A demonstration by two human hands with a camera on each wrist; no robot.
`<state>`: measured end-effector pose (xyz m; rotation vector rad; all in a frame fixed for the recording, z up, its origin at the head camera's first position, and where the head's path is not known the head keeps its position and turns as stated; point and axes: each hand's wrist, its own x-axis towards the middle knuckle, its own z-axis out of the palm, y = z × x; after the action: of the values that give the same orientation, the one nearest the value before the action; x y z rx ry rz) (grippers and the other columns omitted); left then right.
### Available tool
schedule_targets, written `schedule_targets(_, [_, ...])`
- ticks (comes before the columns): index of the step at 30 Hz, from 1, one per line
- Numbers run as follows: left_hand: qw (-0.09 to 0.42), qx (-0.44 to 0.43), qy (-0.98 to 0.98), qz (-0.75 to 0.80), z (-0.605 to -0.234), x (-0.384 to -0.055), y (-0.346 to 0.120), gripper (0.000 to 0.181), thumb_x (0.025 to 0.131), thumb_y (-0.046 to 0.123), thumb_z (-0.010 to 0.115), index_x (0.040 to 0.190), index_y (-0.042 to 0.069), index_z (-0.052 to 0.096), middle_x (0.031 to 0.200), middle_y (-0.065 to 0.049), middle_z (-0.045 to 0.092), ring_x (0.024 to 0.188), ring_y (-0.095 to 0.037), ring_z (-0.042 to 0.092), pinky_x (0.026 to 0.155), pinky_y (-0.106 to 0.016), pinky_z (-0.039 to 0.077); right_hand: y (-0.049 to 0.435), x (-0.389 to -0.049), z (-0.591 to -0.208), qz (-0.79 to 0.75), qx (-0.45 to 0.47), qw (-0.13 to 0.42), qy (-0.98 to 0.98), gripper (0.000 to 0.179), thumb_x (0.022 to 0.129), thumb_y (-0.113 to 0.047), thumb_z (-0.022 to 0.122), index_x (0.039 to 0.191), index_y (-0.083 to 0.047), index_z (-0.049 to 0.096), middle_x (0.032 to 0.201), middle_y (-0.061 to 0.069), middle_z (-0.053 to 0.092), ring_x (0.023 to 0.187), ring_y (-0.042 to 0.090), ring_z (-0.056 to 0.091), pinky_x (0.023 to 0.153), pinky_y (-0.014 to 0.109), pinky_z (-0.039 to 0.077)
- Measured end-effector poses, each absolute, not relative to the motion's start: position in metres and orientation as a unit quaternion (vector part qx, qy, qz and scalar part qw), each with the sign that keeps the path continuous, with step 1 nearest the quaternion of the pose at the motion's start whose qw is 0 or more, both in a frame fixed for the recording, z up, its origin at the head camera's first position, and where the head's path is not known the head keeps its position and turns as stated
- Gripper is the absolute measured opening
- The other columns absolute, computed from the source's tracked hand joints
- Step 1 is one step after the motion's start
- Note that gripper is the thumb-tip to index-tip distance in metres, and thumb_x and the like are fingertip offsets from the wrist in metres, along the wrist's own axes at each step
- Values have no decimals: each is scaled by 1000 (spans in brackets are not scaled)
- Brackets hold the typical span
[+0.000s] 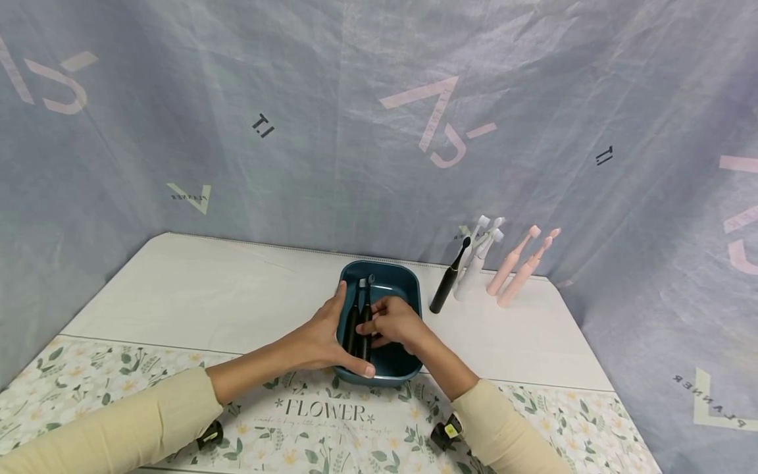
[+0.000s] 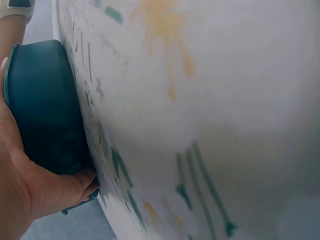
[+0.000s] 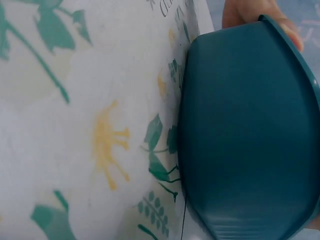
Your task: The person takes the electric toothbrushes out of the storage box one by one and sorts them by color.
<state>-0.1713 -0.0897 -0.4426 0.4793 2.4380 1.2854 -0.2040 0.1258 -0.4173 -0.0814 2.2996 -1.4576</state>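
Note:
A dark teal rectangular basin (image 1: pixel 387 379) sits on the mat in front of me. My left hand (image 1: pixel 320 336) grips its left side, thumb over the near rim and fingers along the side wall; the left wrist view shows this hand (image 2: pixel 40 187) against the basin's outer wall (image 2: pixel 45 105). Inside lie two black electric toothbrushes side by side, a left one (image 1: pixel 352 329) and a right one (image 1: pixel 365 343), heads pointing away. My right hand (image 1: pixel 398 322) reaches into the basin and pinches the right toothbrush by its handle. The right wrist view shows mostly the basin's outer wall (image 3: pixel 245 125).
Right of the basin, a black electric toothbrush (image 1: pixel 445 286) stands upright. Beside it stand several white toothbrushes (image 1: pixel 470 282) and, farther right, pink toothbrushes (image 1: pixel 515 284). A flower-print mat (image 1: pixel 322 447) covers the near table. Grey patterned cloth (image 1: pixel 296 164) hangs behind.

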Motion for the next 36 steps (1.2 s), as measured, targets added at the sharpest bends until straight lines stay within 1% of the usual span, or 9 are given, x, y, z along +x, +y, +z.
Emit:
schedule_targets(4, [174, 166, 858, 454, -443, -171, -89, 174, 70, 69, 104, 179, 24, -24, 190, -22, -6, 175, -53, 10, 131, -75, 34, 126, -203, -415, -529, -29, 209, 822, 29, 100, -3, 84, 123, 8, 71, 109, 14, 69, 97, 28, 83, 87, 46, 72])
schedule_targets(7, [174, 167, 858, 453, -443, -171, -89, 174, 70, 70, 103, 180, 25, -24, 190, -23, -6, 176, -53, 9, 131, -75, 34, 127, -200, -414, -533, -31, 207, 819, 30, 100, -3, 84, 125, 8, 71, 109, 14, 68, 97, 27, 83, 87, 46, 71])
schedule_targets(13, [174, 164, 861, 448, -443, -170, -88, 173, 68, 74, 102, 179, 31, -23, 191, -18, -9, 177, -49, 6, 133, -74, 33, 132, -194, -411, -534, -54, 200, 819, 37, 100, -7, 84, 130, 8, 69, 108, 13, 67, 97, 25, 80, 87, 45, 71])
schedule_targets(17, [172, 166, 860, 451, -443, -170, -88, 174, 68, 72, 103, 179, 30, -24, 191, -19, -8, 177, -49, 6, 133, -74, 32, 135, -189, -407, -542, -71, 192, 815, 43, 101, -8, 83, 137, 9, 66, 116, 16, 67, 96, 24, 78, 87, 45, 71])
schedule_targets(20, [170, 162, 860, 452, -443, -170, -88, 175, 67, 72, 104, 179, 30, -23, 191, -19, -7, 177, -49, 7, 133, -74, 33, 137, -186, -404, -547, -66, 180, 815, 46, 101, -8, 83, 140, 9, 65, 122, 19, 64, 94, 24, 77, 86, 44, 71])
schedule_targets(23, [169, 160, 860, 455, -443, -170, -88, 175, 66, 71, 105, 180, 30, -22, 191, -19, -7, 177, -49, 8, 133, -73, 33, 140, -184, -402, -552, -55, 168, 815, 51, 100, -7, 84, 145, 8, 64, 131, 22, 64, 94, 25, 77, 85, 43, 71])
schedule_targets(27, [169, 159, 860, 454, -444, -170, -88, 176, 65, 73, 104, 180, 30, -22, 191, -17, -7, 177, -48, 8, 133, -74, 33, 145, -182, -399, -562, -47, 150, 812, 58, 100, -6, 83, 153, 6, 62, 142, 25, 64, 99, 26, 79, 88, 44, 71])
schedule_targets(32, [171, 159, 861, 451, -444, -171, -88, 176, 64, 75, 104, 179, 31, -22, 191, -17, -8, 177, -48, 6, 131, -76, 33, 153, -179, -396, -570, -45, 127, 811, 61, 101, -7, 82, 157, 3, 61, 143, 25, 64, 113, 29, 76, 91, 44, 70])
schedule_targets(36, [169, 161, 860, 453, -445, -172, -88, 177, 64, 75, 104, 179, 31, -23, 191, -17, -8, 177, -47, 6, 131, -76, 33, 158, -176, -395, -577, -48, 107, 808, 62, 102, -9, 81, 160, 0, 58, 148, 26, 62, 121, 33, 76, 96, 45, 69])
